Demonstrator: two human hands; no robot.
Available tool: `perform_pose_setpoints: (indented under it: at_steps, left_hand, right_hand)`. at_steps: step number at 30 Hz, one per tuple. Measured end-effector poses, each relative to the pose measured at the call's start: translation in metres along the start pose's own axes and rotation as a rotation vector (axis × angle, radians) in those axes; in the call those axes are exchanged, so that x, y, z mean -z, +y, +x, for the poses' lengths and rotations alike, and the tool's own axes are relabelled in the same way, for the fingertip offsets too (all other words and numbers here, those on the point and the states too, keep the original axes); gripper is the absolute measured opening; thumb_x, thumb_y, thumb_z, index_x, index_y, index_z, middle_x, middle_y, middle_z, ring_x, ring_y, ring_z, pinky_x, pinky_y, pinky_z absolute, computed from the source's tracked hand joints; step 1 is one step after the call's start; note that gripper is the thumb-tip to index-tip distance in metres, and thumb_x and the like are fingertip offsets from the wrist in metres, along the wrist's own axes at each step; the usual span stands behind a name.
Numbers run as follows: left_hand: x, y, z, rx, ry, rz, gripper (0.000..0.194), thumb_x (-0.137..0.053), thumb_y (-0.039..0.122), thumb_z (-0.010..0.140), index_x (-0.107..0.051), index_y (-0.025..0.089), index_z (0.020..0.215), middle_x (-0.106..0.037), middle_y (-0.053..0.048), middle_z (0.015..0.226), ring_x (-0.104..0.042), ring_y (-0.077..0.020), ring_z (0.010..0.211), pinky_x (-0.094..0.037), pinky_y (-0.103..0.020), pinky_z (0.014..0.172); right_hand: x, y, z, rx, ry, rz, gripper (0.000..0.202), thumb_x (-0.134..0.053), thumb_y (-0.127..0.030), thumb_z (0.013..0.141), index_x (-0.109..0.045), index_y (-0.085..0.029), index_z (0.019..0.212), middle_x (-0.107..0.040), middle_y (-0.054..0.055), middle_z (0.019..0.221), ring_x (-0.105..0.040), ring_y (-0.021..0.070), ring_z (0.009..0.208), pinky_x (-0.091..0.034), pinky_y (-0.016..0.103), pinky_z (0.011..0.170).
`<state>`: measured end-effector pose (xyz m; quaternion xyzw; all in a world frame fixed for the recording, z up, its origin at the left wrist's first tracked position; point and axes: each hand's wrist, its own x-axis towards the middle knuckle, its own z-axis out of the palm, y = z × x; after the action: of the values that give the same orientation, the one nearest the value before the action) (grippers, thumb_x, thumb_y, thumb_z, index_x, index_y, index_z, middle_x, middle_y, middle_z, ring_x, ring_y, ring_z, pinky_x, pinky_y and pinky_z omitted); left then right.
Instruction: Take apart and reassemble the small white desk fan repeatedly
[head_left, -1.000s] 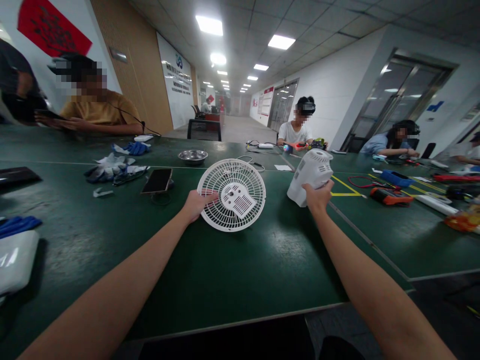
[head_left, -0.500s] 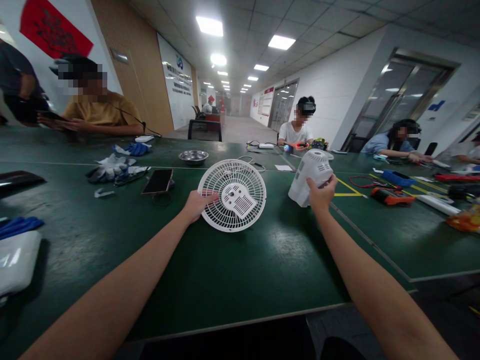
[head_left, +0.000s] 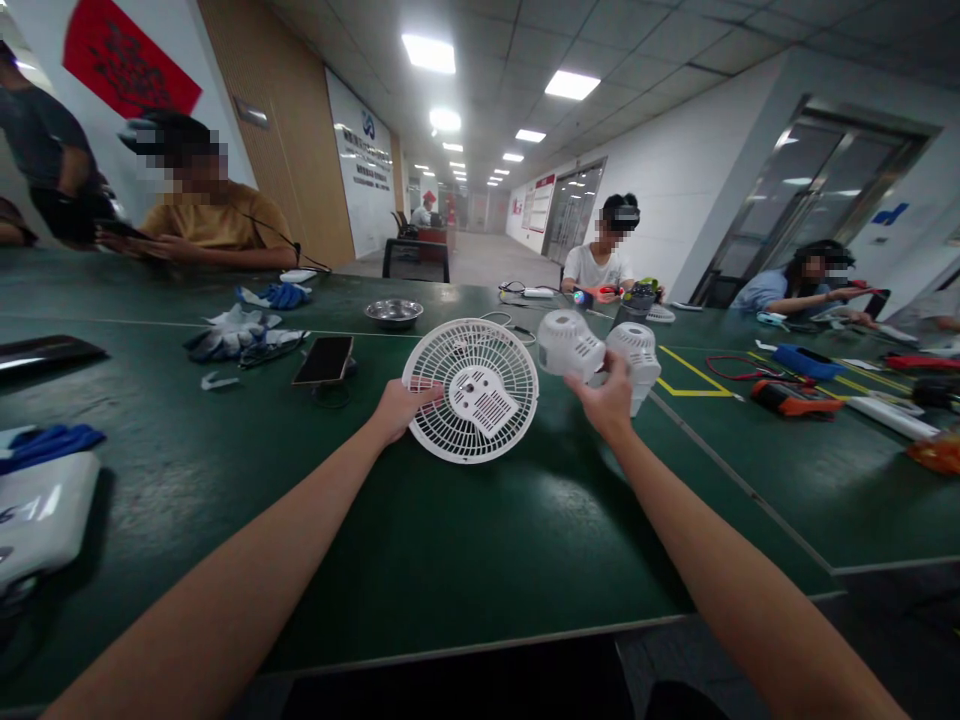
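Observation:
My left hand (head_left: 401, 408) grips the left rim of a round white fan grille (head_left: 491, 408), which is tilted with its slotted centre plate facing me. To the right, my right hand (head_left: 609, 398) is closed on a white vented housing (head_left: 571, 345), held just right of the grille. A second white vented part (head_left: 637, 365) shows directly behind and right of my right fingers; whether it joins the first is hard to tell. A white cable (head_left: 502, 318) lies behind the grille.
On the green table (head_left: 450, 560) are a metal bowl (head_left: 394, 313), a phone (head_left: 324, 360), gloves (head_left: 236, 335), a white case (head_left: 52, 510) at the left and an orange-black meter (head_left: 795, 398) at the right. Several people sit around the table.
My right hand has moved left toward the grille, and the white housing in it has turned. Two rounded vented parts now show where one did. My left hand still holds the grille.

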<state>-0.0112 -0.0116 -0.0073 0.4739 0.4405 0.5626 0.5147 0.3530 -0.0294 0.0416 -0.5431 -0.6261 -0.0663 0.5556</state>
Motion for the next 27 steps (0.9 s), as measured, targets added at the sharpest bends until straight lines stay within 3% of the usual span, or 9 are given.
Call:
perform_pose_setpoints:
  at_steps: [5, 9, 13, 19, 21, 23, 25, 27]
  left_hand:
    - [-0.001, 0.001, 0.0, 0.007, 0.006, 0.005, 0.033, -0.087, 0.021, 0.062, -0.073, 0.01, 0.091, -0.075, -0.012, 0.088, -0.072, -0.0244, 0.077, -0.059, -0.043, 0.078]
    - [-0.003, 0.003, -0.001, 0.006, 0.008, 0.002, 0.031, -0.086, 0.02, 0.064, -0.073, 0.009, 0.09, -0.075, -0.012, 0.087, -0.072, -0.0236, 0.075, -0.059, -0.042, 0.078]
    - [-0.003, 0.007, -0.004, 0.013, -0.01, 0.007, 0.03, -0.084, 0.019, 0.066, -0.073, 0.01, 0.091, -0.075, -0.013, 0.088, -0.072, -0.0234, 0.076, -0.059, -0.042, 0.078]
    - [-0.005, 0.013, -0.008, 0.034, 0.013, 0.025, 0.027, -0.084, 0.018, 0.065, -0.073, 0.01, 0.089, -0.075, -0.012, 0.085, -0.072, -0.0227, 0.075, -0.058, -0.041, 0.077]
    - [-0.005, 0.013, -0.008, 0.031, 0.004, 0.022, 0.029, -0.085, 0.02, 0.065, -0.073, 0.01, 0.089, -0.075, -0.012, 0.084, -0.071, -0.0227, 0.075, -0.058, -0.041, 0.077]
    - [-0.005, 0.012, -0.008, 0.026, 0.001, 0.015, 0.031, -0.086, 0.022, 0.063, -0.073, 0.009, 0.089, -0.074, -0.011, 0.083, -0.071, -0.0227, 0.074, -0.058, -0.041, 0.076]
    - [-0.005, 0.011, -0.007, 0.023, 0.006, 0.008, 0.033, -0.086, 0.023, 0.063, -0.073, 0.009, 0.089, -0.074, -0.011, 0.082, -0.071, -0.0226, 0.074, -0.058, -0.041, 0.076]
    - [-0.005, 0.01, -0.007, 0.02, 0.005, 0.006, 0.033, -0.086, 0.023, 0.063, -0.073, 0.009, 0.09, -0.074, -0.011, 0.083, -0.071, -0.0232, 0.075, -0.058, -0.041, 0.076]
  right_hand:
    - [-0.026, 0.001, -0.019, -0.163, -0.39, -0.138, 0.071, -0.073, -0.054, 0.067, -0.05, -0.015, 0.123, -0.067, 0.014, 0.107, -0.064, 0.0261, 0.088, -0.05, 0.039, 0.082]
    - [-0.033, 0.01, -0.024, -0.216, -0.512, -0.284, 0.072, -0.071, -0.059, 0.069, -0.053, -0.014, 0.122, -0.067, 0.017, 0.111, -0.065, 0.03, 0.097, -0.048, 0.042, 0.084]
    - [-0.032, 0.011, -0.022, -0.162, -0.544, -0.369, 0.065, -0.063, -0.062, 0.076, -0.061, -0.012, 0.117, -0.066, 0.02, 0.108, -0.062, 0.0357, 0.1, -0.046, 0.049, 0.087]
    - [-0.023, -0.011, -0.018, -0.023, -0.303, -0.072, 0.045, -0.065, -0.05, 0.078, -0.066, -0.016, 0.109, -0.067, 0.013, 0.1, -0.062, 0.0276, 0.092, -0.048, 0.046, 0.091]
    - [-0.023, -0.024, -0.022, -0.136, -0.346, 0.14, 0.038, -0.063, -0.053, 0.079, -0.067, -0.018, 0.095, -0.069, 0.01, 0.09, -0.063, 0.0243, 0.08, -0.052, 0.044, 0.082]
    - [-0.026, -0.04, -0.031, -0.362, -0.522, 0.418, 0.039, -0.058, -0.057, 0.082, -0.065, -0.019, 0.085, -0.068, 0.007, 0.078, -0.063, 0.0212, 0.068, -0.055, 0.039, 0.069]
    - [-0.03, -0.056, -0.043, -0.617, -0.753, 0.698, 0.042, -0.055, -0.06, 0.084, -0.064, -0.019, 0.09, -0.069, 0.006, 0.075, -0.065, 0.02, 0.065, -0.056, 0.036, 0.062]
    - [-0.034, -0.071, -0.053, -0.79, -0.903, 0.871, 0.041, -0.051, -0.06, 0.087, -0.062, -0.021, 0.097, -0.071, 0.006, 0.079, -0.067, 0.0193, 0.068, -0.056, 0.035, 0.063]
